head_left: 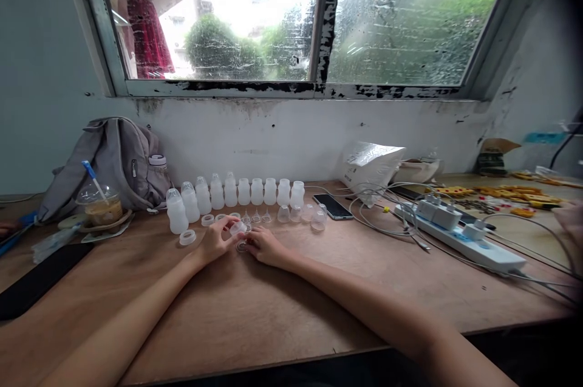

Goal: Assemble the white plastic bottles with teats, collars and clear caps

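Note:
My left hand pinches a translucent bottle collar ring, tilted above the table. Close beside it, my right hand has its fingers closed at a clear bottle nipple, low over the wood; the fingers partly hide it. Behind the hands runs a row of frosted baby bottles; those on the left have domed tops, those on the right do not. More collar rings lie left of my hands. Several clear nipples stand just beyond them, and translucent caps sit to the right.
A phone lies right of the caps, near a silvery bag. Loose cables and a white power strip spread further right. At left are a grey backpack, an iced drink cup and a black flat object.

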Tool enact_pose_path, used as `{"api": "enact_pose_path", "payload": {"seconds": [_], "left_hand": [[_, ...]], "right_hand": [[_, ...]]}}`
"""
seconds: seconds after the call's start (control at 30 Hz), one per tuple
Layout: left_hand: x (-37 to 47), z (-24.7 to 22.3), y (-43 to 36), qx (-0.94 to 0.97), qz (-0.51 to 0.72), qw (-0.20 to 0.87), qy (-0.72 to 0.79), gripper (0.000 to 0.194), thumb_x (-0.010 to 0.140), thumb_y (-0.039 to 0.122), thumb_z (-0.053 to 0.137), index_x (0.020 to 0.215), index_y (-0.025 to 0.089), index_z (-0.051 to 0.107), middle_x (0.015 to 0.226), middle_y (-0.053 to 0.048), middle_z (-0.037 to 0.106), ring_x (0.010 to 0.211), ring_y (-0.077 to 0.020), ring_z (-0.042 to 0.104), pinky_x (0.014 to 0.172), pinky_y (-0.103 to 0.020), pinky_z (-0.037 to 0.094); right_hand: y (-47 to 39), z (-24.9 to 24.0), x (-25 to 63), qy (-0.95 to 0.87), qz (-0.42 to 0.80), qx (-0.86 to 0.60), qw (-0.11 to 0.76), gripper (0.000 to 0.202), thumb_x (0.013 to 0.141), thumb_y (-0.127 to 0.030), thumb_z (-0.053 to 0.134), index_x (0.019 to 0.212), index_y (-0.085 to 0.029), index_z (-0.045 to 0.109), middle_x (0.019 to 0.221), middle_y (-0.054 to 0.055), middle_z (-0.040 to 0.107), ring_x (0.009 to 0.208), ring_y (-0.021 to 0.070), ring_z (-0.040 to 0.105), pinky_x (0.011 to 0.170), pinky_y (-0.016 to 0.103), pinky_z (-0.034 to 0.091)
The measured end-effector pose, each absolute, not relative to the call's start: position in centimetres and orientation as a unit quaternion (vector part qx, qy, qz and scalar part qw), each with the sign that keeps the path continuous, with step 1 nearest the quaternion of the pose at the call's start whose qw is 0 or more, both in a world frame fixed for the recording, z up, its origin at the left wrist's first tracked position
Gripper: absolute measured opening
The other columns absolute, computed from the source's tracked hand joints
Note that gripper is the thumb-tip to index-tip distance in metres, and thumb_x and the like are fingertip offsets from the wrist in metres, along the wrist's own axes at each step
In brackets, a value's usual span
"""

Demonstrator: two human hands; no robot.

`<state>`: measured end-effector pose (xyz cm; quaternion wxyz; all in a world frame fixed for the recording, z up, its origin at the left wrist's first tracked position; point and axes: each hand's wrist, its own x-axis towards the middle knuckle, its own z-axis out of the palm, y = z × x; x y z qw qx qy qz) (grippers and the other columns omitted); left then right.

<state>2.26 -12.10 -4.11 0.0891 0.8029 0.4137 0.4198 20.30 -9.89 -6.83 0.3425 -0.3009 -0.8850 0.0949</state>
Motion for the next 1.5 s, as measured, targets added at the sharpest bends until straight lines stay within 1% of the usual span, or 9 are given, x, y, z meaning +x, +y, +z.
{"api": "enact_pose_path", "payload": {"seconds": [0.2,0.33,0.67,0.87,1.0,1.13,1.2,1.37,1.5], "left_hand": [[2.3,-4.5,-12.1,0.857,0.331,0.064,0.388,0.035,0.074,0.038,0.054,0.104,0.019,0.052,0.100,-0.006,0.059,0.088,-0.0193,0.056,0.078,-0.030,0.044],[2.4,-4.5,-12.1,0.873,0.282,0.065,0.393,0.037,0.074,0.040,0.054,0.106,0.020,0.051,0.101,-0.006,0.059,0.082,-0.0181,0.056,0.074,-0.029,0.045],[2.4,-5.0,-11.5,0.887,0.263,0.064,0.375,0.040,0.075,0.044,0.052,0.106,0.019,0.052,0.104,-0.008,0.056,0.093,-0.0204,0.052,0.081,-0.032,0.041],[2.9,-5.3,-11.1,0.848,0.332,0.065,0.408,0.023,0.083,0.035,0.041,0.082,0.019,0.058,0.077,-0.004,0.060,0.078,-0.0181,0.053,0.072,-0.030,0.041],[3.5,-5.3,-11.3,0.802,0.391,0.126,0.434,0.023,0.084,0.033,0.037,0.082,0.019,0.055,0.066,0.000,0.056,0.062,-0.0141,0.052,0.058,-0.024,0.040],[3.9,-5.4,-11.3,0.765,0.425,0.205,0.439,0.024,0.082,0.036,0.040,0.080,0.018,0.056,0.067,0.001,0.057,0.060,-0.0131,0.053,0.056,-0.023,0.041],[4.1,-5.5,-11.3,0.732,0.445,0.251,0.450,0.027,0.081,0.039,0.041,0.086,0.017,0.055,0.069,0.000,0.057,0.057,-0.0126,0.054,0.055,-0.024,0.042],[4.7,-5.5,-11.8,0.678,0.467,0.361,0.439,0.033,0.081,0.045,0.039,0.090,0.016,0.052,0.062,0.001,0.055,0.051,-0.0125,0.056,0.046,-0.022,0.044],[5.2,-4.8,-12.8,0.671,0.433,0.426,0.425,0.031,0.079,0.044,0.042,0.089,0.016,0.051,0.067,0.000,0.057,0.042,-0.0103,0.056,0.039,-0.019,0.041]], "right_hand": [[-9.0,-6.7,20.7,-0.822,0.173,-0.365,0.402,0.037,0.062,0.006,0.041,0.085,-0.014,0.061,0.075,0.005,0.064,0.069,0.0135,0.057,0.064,0.022,0.044],[-8.9,-6.7,20.7,-0.805,0.206,-0.374,0.412,0.034,0.063,0.005,0.042,0.083,-0.013,0.062,0.073,0.004,0.064,0.068,0.0131,0.059,0.062,0.022,0.045],[-8.9,-6.8,20.6,-0.810,0.201,-0.377,0.402,0.032,0.063,0.004,0.042,0.081,-0.013,0.062,0.071,0.004,0.064,0.067,0.0129,0.058,0.062,0.022,0.045],[-9.6,-6.2,20.8,-0.828,0.165,-0.344,0.411,0.043,0.055,0.007,0.038,0.089,-0.015,0.055,0.080,0.004,0.060,0.071,0.0125,0.053,0.064,0.022,0.043],[-10.3,-5.8,20.8,-0.856,0.163,-0.267,0.411,0.039,0.061,0.001,0.044,0.095,-0.017,0.048,0.091,0.003,0.055,0.077,0.0124,0.051,0.069,0.023,0.042],[-10.5,-5.9,20.5,-0.842,0.165,-0.277,0.432,0.014,0.074,-0.017,0.049,0.088,-0.018,0.047,0.079,0.001,0.054,0.065,0.0110,0.048,0.061,0.022,0.040],[-10.3,-6.2,20.4,-0.833,0.167,-0.291,0.441,0.011,0.076,-0.022,0.049,0.086,-0.018,0.047,0.074,0.000,0.053,0.059,0.0098,0.046,0.057,0.021,0.039],[-9.7,-6.6,20.4,-0.816,0.152,-0.330,0.449,0.012,0.073,-0.014,0.047,0.085,-0.018,0.048,0.066,-0.002,0.051,0.056,0.0090,0.044,0.055,0.020,0.036],[-9.7,-6.5,20.7,-0.812,0.137,-0.362,0.437,0.009,0.066,-0.011,0.051,0.071,-0.018,0.046,0.062,-0.004,0.046,0.056,0.0092,0.041,0.052,0.019,0.033]]}}
